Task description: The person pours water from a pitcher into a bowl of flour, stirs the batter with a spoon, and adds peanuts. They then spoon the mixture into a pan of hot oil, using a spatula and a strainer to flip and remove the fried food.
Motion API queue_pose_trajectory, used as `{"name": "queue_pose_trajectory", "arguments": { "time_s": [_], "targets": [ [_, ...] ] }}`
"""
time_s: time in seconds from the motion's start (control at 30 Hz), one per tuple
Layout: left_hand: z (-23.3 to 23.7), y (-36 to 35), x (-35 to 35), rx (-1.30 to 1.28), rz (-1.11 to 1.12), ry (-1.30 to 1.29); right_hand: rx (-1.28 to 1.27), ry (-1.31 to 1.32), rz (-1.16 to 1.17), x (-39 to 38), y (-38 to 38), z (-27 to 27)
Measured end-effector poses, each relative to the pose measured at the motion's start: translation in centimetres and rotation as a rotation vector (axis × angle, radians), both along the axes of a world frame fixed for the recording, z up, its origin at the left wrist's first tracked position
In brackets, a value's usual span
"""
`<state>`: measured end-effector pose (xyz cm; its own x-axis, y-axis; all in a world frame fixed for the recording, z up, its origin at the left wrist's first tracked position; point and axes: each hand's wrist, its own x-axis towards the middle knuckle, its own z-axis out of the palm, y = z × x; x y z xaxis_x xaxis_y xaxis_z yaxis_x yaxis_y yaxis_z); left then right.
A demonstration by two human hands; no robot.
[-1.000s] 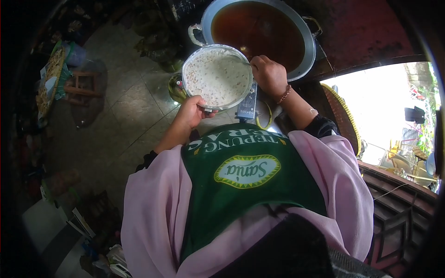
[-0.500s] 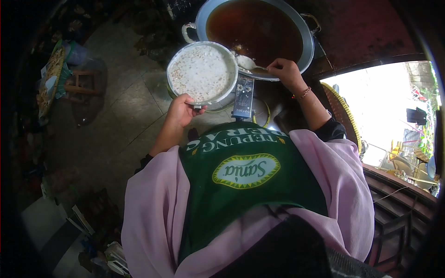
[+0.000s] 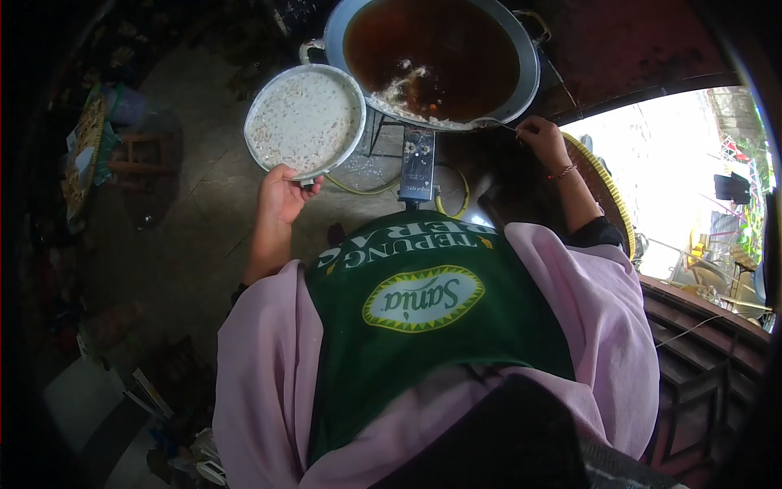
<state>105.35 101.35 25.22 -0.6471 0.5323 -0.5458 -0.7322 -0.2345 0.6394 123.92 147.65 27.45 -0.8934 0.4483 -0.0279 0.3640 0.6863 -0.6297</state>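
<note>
In my left hand (image 3: 283, 194) I grip the edge of a round metal pan (image 3: 361, 124) of white batter (image 3: 303, 122) with light brown bits, held level to the left of a large wok (image 3: 529, 63). My right hand (image 3: 543, 140) pinches the thin handle of a metal spoon (image 3: 487, 121) at the wok's near right rim; the spoon's bowl is hard to make out there. Brown oil (image 3: 440, 41) fills the wok. White batter (image 3: 401, 86) lies along its near inner wall and trails into the oil.
Below the wok's near rim is a dark stove part (image 3: 418, 167) with knobs and a yellow-green hose (image 3: 464, 196). A woven tray (image 3: 607, 175) stands at the right, beside a bright opening. At far left, another woven tray (image 3: 88, 151) sits near a wooden stool (image 3: 142, 155).
The pan has moved left, away from the wok. My right hand has moved right with the spoon along the rim, and fresh batter now spreads on the wall and in the oil.
</note>
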Motion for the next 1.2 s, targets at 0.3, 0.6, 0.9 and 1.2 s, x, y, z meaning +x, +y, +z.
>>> {"name": "queue_pose_trajectory", "arguments": {
  "time_s": [0.3, 0.6, 0.9, 1.2],
  "targets": [
    [-0.1, -0.4, -0.4, -0.029, -0.002, -0.025, 0.126, -0.054, 0.018, -3.7, -1.1, -1.9],
    [-0.9, -2.2, -2.6, 0.044, -0.122, -0.051, -0.143, 0.008, 0.148, -10.8, -12.2, 5.5],
    [-0.2, -3.8, -6.7, 0.016, -0.254, -0.056, 0.427, 0.242, 0.129, -16.3, -25.6, 4.2],
    [-0.3, -4.7, -9.6, -0.024, -0.356, -0.052, 0.347, 0.179, 0.037, -17.8, -26.5, 3.3]
  ]
}}
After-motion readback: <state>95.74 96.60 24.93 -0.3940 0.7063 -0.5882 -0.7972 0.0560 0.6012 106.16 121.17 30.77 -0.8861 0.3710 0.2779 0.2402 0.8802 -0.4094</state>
